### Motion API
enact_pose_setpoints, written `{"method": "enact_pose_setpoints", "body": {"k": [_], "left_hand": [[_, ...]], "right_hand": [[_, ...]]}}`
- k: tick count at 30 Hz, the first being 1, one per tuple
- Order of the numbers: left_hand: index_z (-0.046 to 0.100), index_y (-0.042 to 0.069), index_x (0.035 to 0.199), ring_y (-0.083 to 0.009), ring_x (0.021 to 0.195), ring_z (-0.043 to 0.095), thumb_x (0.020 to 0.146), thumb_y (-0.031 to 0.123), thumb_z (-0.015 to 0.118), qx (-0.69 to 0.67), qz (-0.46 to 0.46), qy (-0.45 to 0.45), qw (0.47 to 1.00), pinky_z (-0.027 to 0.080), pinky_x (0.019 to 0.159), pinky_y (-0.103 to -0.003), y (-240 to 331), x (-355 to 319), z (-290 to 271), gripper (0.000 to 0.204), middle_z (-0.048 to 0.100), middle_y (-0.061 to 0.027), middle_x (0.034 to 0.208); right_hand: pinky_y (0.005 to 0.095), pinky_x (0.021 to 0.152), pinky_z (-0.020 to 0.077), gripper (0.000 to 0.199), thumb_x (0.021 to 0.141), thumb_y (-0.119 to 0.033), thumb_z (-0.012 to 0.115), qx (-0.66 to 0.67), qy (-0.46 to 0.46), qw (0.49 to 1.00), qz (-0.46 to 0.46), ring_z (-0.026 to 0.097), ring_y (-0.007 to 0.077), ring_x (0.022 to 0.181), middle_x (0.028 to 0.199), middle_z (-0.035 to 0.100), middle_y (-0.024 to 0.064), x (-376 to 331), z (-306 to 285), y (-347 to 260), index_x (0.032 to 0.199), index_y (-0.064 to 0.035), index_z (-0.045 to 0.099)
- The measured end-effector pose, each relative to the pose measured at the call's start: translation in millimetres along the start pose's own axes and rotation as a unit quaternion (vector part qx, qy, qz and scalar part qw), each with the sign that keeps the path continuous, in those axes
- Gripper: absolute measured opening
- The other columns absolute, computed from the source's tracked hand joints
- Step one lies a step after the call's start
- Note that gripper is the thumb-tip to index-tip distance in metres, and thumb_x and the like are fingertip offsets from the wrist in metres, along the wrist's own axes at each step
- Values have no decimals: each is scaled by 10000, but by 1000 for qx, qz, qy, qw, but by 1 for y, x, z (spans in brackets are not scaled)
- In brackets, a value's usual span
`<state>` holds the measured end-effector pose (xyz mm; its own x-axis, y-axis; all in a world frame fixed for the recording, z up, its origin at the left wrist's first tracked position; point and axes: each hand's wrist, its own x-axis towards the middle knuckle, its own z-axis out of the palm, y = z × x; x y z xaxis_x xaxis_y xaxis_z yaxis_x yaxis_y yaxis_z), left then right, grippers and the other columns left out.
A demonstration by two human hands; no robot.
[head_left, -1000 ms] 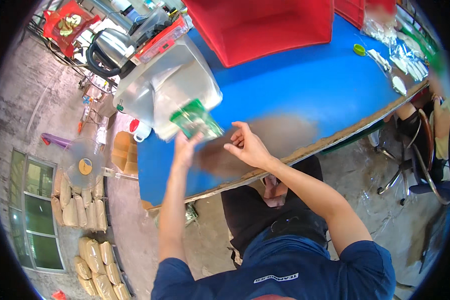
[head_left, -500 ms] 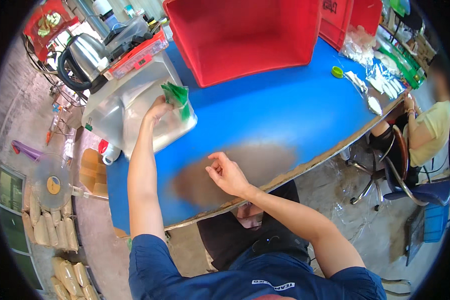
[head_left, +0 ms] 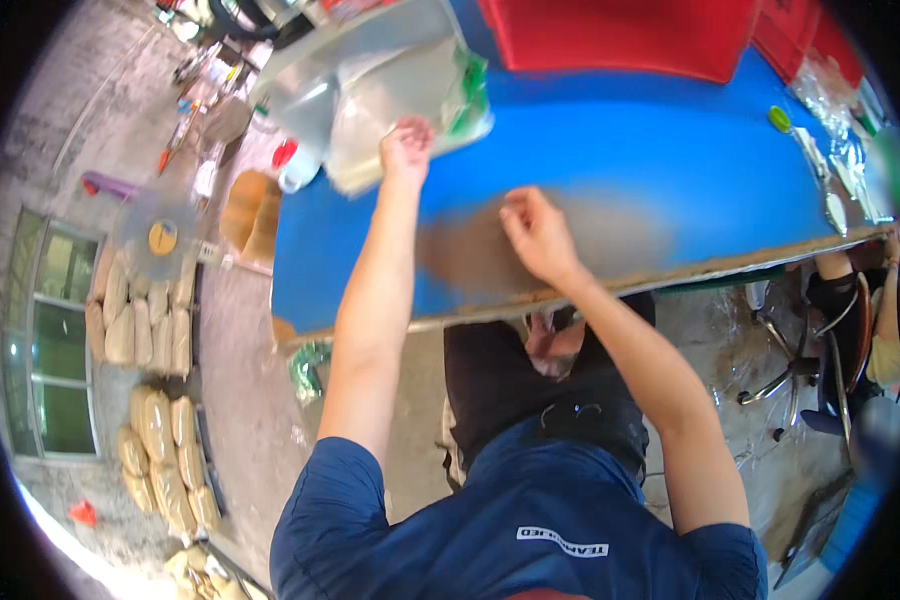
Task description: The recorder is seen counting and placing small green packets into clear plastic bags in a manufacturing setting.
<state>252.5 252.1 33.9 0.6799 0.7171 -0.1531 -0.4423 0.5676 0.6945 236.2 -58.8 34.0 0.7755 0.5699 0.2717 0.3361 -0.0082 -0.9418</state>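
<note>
My left hand (head_left: 407, 150) is over the near part of a clear plastic bin (head_left: 315, 90) on the blue table. Motion blur smears its fingers, so any small thing in them cannot be made out. Beyond it, clear film with green parts (head_left: 472, 95) lies at the bin's right side, apart from the fingers. My right hand (head_left: 540, 237) hovers above the brown worn patch (head_left: 620, 235) of the tabletop. Its fingers are loosely bent, with nothing visible in them.
A large red crate (head_left: 620, 40) stands at the back of the table. To the right lie a green ring-shaped piece (head_left: 779, 119) and clear bags (head_left: 845, 150). A white-and-red container (head_left: 295, 165) is beside the bin. Another person (head_left: 885, 340) sits at the right.
My left hand has drawn back from the green film toward the bin's near edge. My right hand still hovers over the table. The whole view has tilted down and shifted.
</note>
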Motion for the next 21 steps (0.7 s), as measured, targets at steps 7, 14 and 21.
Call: {"method": "enact_pose_setpoints", "body": {"k": [7, 14, 21], "left_hand": [[529, -10, 1230, -338, 1196, 566, 895, 110, 550, -156, -55, -122, 979, 423, 1073, -521, -12, -79, -29, 356, 584, -211, 1250], [516, -32, 1247, -368, 1234, 531, 922, 177, 546, -174, -114, -148, 967, 394, 1100, -528, -20, -87, -30, 388, 542, -244, 1299], [537, -18, 1222, -367, 1219, 542, 919, 248, 584, -174, -105, -144, 968, 399, 1083, -532, -13, -82, -22, 406, 559, -235, 1269]], "right_hand": [[432, 988, 453, 241, 916, -102, 542, 34, -140, 972, -184, 563, 377, 1123, 1149, 585, 207, -60, 60, -69, 1112, 22, 606], [443, 900, 438, 240, 838, -11, 503, 34, -263, 925, -272, 542, 376, 985, 1046, 579, 193, -123, 53, -129, 1061, 0, 589], [460, 889, 451, 240, 819, -10, 509, -41, -257, 930, -259, 538, 414, 982, 1059, 566, 221, -84, 67, -116, 1048, 23, 572]]}}
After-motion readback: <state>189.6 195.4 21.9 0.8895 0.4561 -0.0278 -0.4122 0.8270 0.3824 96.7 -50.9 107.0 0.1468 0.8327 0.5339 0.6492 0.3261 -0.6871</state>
